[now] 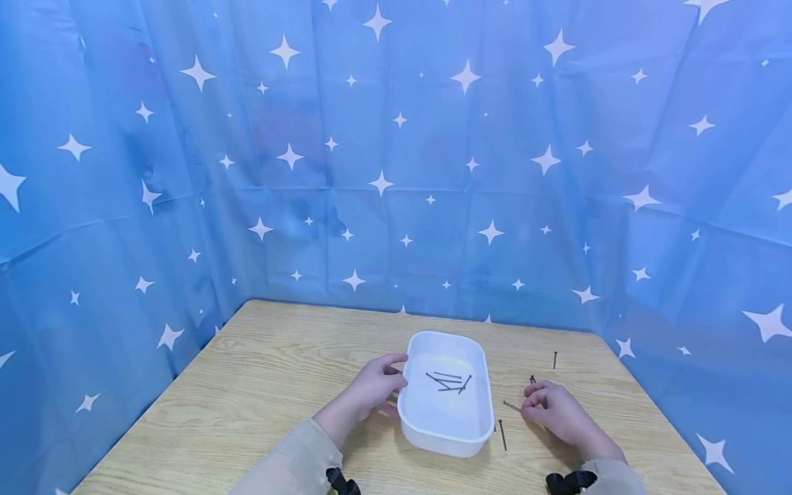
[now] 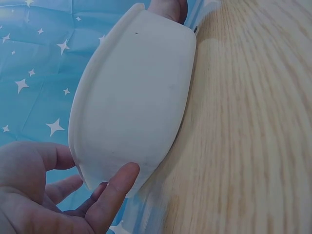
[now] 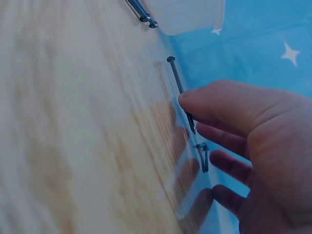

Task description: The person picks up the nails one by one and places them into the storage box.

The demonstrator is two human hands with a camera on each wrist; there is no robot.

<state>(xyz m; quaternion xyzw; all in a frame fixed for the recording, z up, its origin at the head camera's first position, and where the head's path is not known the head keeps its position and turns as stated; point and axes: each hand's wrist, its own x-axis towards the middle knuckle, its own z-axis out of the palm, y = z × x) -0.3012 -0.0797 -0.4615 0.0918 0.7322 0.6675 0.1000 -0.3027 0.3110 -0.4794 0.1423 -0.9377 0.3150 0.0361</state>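
A white rectangular tray (image 1: 442, 430) stands on the table with several dark nails (image 1: 450, 380) lying inside. My left hand (image 1: 370, 388) rests against its left side, fingertips touching the rim and outer wall; in the left wrist view the fingers (image 2: 124, 178) are spread along that wall. Right of the tray, my right hand (image 1: 559, 412) pinches a nail (image 3: 176, 78) between thumb and forefinger near the pointed end, its head towards the tray. The other fingers stay loosely bent near the tabletop, beside more nails (image 3: 203, 158).
Near the tray's right side lies a nail (image 1: 503, 436), with another partly hidden at the tray wall. A single nail (image 1: 555, 359) lies farther back on the right. The wooden table (image 1: 260, 385) meets a blue star-patterned curtain (image 1: 427, 261) at the back.
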